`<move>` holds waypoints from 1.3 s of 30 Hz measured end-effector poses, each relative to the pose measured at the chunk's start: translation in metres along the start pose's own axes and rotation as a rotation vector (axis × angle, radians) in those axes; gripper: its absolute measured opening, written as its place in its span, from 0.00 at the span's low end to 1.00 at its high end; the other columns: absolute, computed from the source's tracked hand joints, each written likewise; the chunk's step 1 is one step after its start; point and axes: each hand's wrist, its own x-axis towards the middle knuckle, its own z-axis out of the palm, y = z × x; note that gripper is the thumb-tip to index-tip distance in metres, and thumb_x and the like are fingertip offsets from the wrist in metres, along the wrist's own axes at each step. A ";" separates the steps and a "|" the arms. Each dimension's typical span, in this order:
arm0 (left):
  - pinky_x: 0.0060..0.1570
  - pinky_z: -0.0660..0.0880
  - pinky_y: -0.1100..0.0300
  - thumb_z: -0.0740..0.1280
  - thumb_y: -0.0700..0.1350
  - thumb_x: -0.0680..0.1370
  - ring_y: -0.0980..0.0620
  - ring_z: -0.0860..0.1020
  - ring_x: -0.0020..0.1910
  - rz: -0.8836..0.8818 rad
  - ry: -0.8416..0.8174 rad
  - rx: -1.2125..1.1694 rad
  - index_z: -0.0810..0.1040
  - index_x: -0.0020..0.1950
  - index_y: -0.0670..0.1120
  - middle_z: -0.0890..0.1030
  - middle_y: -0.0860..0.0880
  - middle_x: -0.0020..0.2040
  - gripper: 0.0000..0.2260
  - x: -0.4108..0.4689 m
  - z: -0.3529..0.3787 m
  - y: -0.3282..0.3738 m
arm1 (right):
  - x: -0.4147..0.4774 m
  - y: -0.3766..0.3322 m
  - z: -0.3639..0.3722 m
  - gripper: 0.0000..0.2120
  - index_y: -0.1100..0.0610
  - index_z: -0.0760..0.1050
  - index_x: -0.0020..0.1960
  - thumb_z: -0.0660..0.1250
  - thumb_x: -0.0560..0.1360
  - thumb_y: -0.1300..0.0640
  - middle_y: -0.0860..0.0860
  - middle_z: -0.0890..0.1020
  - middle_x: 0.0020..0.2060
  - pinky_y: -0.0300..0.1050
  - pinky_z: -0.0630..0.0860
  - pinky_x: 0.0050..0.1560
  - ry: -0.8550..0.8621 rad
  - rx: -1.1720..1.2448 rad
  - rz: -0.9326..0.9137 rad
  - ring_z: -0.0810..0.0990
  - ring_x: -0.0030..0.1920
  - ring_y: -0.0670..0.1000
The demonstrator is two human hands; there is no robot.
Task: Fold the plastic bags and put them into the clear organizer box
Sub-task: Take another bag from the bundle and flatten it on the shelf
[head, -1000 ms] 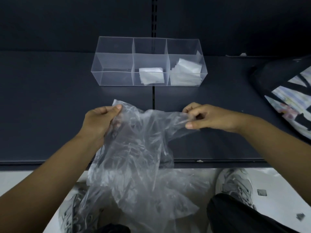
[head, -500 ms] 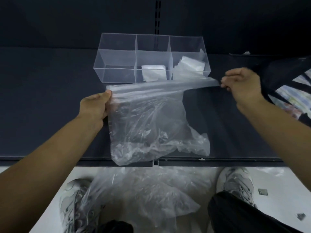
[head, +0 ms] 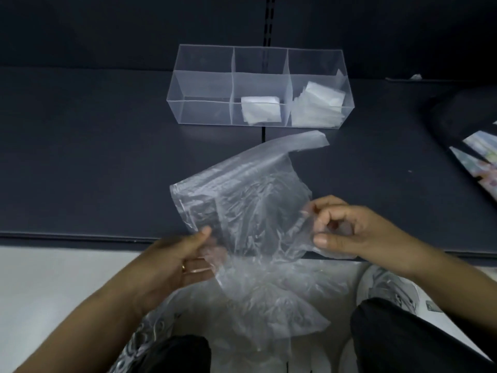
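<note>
- Here the plastic bag lies crumpled and half spread at the centre of the frame, on the near part of the dark shelf. Its lower edge hangs over the shelf's front lip, and one handle strip points to the upper right.
- It is not yet folded. It probably lies on the flat so that it can be pulled smooth before the first crease.
- The left hand, at lower centre-left, pinches the bag's lower left corner, thumb on top and fingers under the film, palm turned partly up.
- The right hand, at right of centre, has its fingers curled and nips the bag's right edge between thumb and fingertips. The two grips sit at opposite sides, which suits tensioning the sheet.
- The clear organizer box stands above centre, apart from the bag. A folded bag sits in its middle compartment and a folded stack in the right one.
- More loose bags lie below the shelf edge, between the person's legs.
</note>
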 end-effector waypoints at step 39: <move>0.32 0.79 0.64 0.68 0.44 0.76 0.45 0.85 0.41 0.116 0.079 0.294 0.80 0.49 0.38 0.85 0.41 0.42 0.09 0.009 -0.008 0.012 | -0.028 0.047 -0.069 0.23 0.56 0.72 0.31 0.66 0.71 0.37 0.51 0.75 0.30 0.34 0.69 0.37 0.212 -0.264 0.182 0.72 0.30 0.47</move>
